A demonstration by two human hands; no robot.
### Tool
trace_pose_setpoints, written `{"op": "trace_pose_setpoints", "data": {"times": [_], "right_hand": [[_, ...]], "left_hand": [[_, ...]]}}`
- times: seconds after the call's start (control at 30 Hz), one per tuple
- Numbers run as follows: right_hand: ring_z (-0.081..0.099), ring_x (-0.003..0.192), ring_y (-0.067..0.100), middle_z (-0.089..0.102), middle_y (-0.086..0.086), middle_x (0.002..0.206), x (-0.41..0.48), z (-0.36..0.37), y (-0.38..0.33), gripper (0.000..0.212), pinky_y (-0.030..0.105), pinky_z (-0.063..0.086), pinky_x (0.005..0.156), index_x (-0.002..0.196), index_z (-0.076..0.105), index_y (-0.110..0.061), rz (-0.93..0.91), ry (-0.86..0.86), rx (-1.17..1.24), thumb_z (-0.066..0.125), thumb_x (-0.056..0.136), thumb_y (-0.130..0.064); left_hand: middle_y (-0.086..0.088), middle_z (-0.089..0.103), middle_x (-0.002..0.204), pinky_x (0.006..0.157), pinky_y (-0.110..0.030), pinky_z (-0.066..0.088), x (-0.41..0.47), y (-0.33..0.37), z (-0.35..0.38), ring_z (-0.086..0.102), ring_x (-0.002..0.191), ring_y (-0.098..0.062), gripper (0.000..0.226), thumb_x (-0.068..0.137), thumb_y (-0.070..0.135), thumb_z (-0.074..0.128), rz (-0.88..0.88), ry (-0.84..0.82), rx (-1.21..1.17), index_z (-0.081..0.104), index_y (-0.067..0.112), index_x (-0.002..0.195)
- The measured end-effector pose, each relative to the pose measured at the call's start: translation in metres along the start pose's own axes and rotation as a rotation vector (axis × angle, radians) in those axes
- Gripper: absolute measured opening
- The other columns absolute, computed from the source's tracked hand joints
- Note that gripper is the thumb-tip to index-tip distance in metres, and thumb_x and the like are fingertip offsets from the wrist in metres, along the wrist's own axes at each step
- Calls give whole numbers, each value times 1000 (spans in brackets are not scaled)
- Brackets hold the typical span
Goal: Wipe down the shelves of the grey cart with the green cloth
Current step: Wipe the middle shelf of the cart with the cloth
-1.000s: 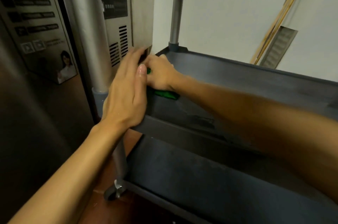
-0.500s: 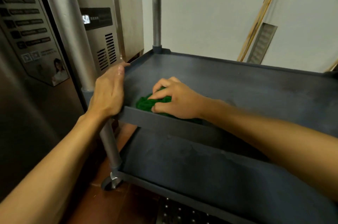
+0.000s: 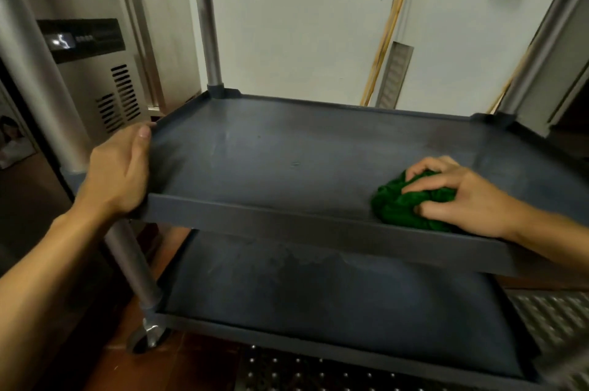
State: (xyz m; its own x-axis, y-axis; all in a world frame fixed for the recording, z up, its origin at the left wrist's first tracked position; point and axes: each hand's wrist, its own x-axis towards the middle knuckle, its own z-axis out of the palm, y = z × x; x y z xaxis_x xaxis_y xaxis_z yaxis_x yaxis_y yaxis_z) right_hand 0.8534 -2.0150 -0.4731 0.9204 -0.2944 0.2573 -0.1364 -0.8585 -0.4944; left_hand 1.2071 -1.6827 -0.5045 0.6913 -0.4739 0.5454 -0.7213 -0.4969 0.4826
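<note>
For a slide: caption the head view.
Right hand presses bunched green cloth onto grey plastic cart's middle shelf; left hand grips its rim.

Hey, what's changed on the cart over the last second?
The right hand swept the green cloth across the middle shelf: from the far left corner forward to the front left, then right along the front edge. It kept its grip on the cloth. The left hand stayed holding the shelf's left rim.

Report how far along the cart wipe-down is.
Done: the middle shelf front, swept left to right this past second. In hand: right hand grips the green cloth at front right; left hand holds the left rim. Left: the smudged lower shelf.
</note>
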Motion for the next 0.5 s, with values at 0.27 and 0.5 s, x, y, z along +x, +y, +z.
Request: {"op": "trace_pose_setpoints", "data": {"times": [0.27, 0.5], "right_hand": [[46, 108, 18, 57, -5, 108, -2, 0, 14, 34, 21, 30, 97, 106, 72, -29, 94, 97, -122, 78, 79, -10], [42, 115, 34, 51, 9, 115, 10, -32, 73, 36, 48, 38, 106, 124, 68, -24, 411, 227, -343, 69, 90, -33]], "left_hand": [[-10, 26, 166, 125, -52, 17, 6, 115, 65, 22, 154, -26, 78, 94, 75, 18, 198, -346, 12, 30, 30, 156], [7, -12, 170, 125, -52, -6, -1, 114, 94, -10, 157, -17, 98, 71, 91, -13, 175, -574, 220, -9, 45, 158]]}}
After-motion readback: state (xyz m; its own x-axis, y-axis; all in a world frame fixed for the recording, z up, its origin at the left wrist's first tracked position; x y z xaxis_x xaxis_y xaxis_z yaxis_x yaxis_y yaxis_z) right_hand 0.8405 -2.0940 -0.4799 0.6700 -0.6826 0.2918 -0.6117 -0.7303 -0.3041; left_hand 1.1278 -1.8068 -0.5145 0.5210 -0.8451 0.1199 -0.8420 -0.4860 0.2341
